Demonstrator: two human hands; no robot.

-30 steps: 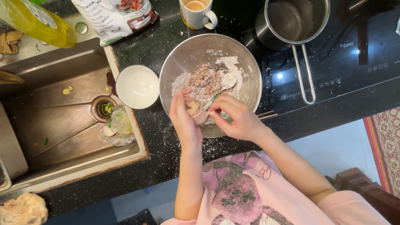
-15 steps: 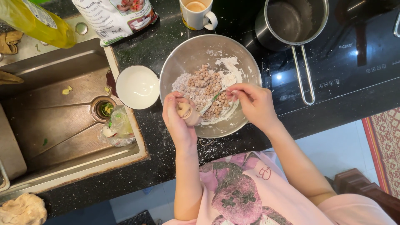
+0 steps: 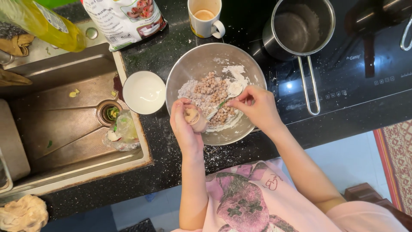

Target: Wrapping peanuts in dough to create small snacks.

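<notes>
A dark speckled counter [image 3: 240,159] is seen from above, with a steel sink [image 3: 64,129] set in it on one side and a black cooktop [image 3: 365,64] on the other. On the cooktop a steel saucepan [image 3: 300,30] stands, its long handle pointed toward the person.

In the middle a large steel mixing bowl [image 3: 193,64] is placed. Inside it a heap of small brownish dough balls [image 3: 210,96] lies in white flour [image 3: 234,73]. Just beside the bowl, toward the sink, a small white bowl [image 3: 144,92] is set. Behind it a printed bag [image 3: 124,19] and a mug [image 3: 205,17] are standing.

A piece of pale dough [image 3: 192,115] is held in the left hand [image 3: 185,126] over the near rim of the bowl; the fingers are curled around it. The right hand [image 3: 253,105] is held above the flour with fingertips pinched narrow on something thin and greenish, perhaps a spoon handle; what it is cannot be told surely.

To do this step well, only a small and equal bit should be taken from the dough each time, so the balls stay the same size. The work should be kept over the bowl, since flour is already scattered on the counter. Each new ball should be dropped into the flour and coated, so it is not stuck to the others.
</notes>
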